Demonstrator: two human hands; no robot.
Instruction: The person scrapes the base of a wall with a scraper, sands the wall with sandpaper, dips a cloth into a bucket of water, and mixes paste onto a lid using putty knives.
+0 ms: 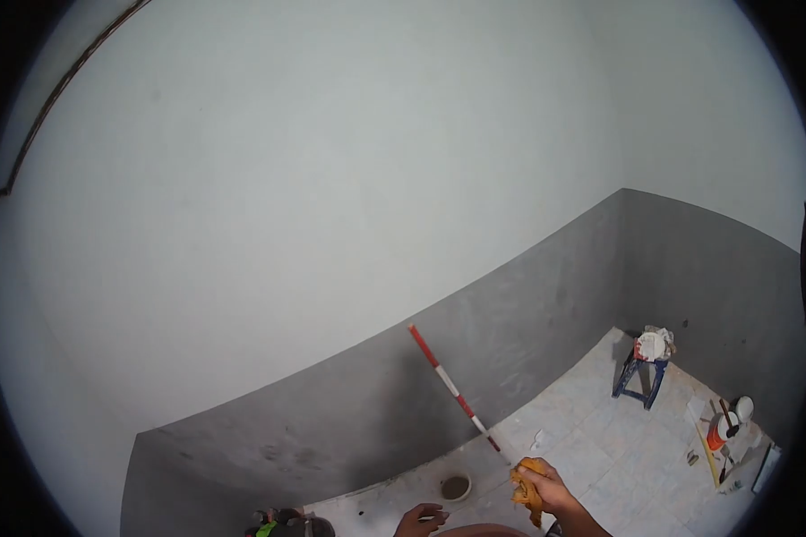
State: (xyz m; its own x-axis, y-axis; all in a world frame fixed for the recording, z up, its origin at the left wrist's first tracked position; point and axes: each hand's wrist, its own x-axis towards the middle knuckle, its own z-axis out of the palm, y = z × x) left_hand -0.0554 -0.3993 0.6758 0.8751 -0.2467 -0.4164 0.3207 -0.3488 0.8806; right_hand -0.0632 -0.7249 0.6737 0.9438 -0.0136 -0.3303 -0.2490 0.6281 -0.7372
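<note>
My right hand, at the bottom right of centre, is closed around a crumpled yellow-orange cloth. A red-and-white striped pole leans against the grey lower wall, its lower part running down toward the cloth. Whether the pole touches my hand cannot be made out. My left hand is low in the view with loosely bent fingers and nothing visible in them. Between and beyond both hands, a round white container with brownish contents stands on the floor.
A blue stool bears a white-topped paint container near the corner. To the right, an orange-and-white bucket stands among tools and a white lid. Dark items with a green patch lie at the bottom left. Pale tiles cover the floor.
</note>
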